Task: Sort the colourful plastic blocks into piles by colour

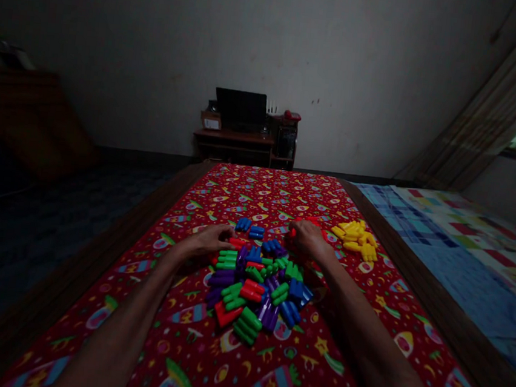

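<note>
A mixed pile of plastic toy pieces, with green pieces, purple pieces and blue pieces, lies on the red patterned cloth. Each piece looks like several short tubes joined side by side. At the pile's far left edge, my left hand has its fingers curled and closed at a red piece. My right hand is beyond the pile on the right, its fingertips pinched by another red piece. More red pieces show behind that hand, partly hidden by it.
A separate heap of yellow pieces lies right of my right hand. Two blue pieces rest beyond the pile. Past the cloth's far end stands a desk with a monitor. A checked bedspread is on the right.
</note>
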{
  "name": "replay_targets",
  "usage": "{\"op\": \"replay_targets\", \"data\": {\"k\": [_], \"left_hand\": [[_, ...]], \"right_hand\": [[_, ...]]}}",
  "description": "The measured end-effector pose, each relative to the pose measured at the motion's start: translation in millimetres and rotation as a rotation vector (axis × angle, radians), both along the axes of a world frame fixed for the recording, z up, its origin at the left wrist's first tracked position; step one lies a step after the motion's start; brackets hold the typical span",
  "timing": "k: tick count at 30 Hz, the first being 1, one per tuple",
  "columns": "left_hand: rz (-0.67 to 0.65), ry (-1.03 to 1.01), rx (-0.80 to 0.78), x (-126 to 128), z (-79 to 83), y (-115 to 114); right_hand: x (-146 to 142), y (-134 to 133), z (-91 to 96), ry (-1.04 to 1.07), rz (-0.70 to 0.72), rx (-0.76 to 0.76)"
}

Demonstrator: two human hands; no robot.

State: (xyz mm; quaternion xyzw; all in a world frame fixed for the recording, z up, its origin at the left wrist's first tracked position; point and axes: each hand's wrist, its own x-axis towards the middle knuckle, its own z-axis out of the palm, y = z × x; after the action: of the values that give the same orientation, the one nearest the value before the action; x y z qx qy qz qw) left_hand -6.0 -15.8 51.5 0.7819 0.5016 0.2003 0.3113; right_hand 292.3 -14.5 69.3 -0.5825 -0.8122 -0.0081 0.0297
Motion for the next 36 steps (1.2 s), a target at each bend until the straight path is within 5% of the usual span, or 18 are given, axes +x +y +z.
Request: {"op": "replay_targets", "data": {"k": [7, 13, 16, 19, 26, 31, 36], "left_hand": [[0.112, -0.205, -0.004, 0.6, 7.8, 0.1], [0.193, -0.435, 0.066, 32.9, 13.5, -1.0], [0.138, -0.482, 0.065, 50.1, 23.1, -7.9], [0.106, -0.392, 0.066, 45.9, 31.1, -12.3], [0.142, 0.182, -0.064, -18.6, 33.9, -16.5], [0.019, 0.154, -0.23, -16.5, 31.8, -23.0], [0.001, -0.004, -0.205, -14.4, 23.5, -16.8]], "right_hand": [[18.5, 6.0, 16.9, 0.09, -0.11, 0.024], [-35.3, -12.9, 25.3, 0.573, 0.326, -0.004], [-52.3, -17.7, 19.1, 0.616, 0.406, -0.002], [-40.0, -7.9, 18.1, 0.605, 0.277, 0.076], [43.6, 28.0, 17.7, 0.407, -0.142, 0.039], [63.5, 31.7, 4.8, 0.371, -0.288, 0.084], [53.2, 28.3, 17.9, 0.428, -0.246, 0.193]]}}
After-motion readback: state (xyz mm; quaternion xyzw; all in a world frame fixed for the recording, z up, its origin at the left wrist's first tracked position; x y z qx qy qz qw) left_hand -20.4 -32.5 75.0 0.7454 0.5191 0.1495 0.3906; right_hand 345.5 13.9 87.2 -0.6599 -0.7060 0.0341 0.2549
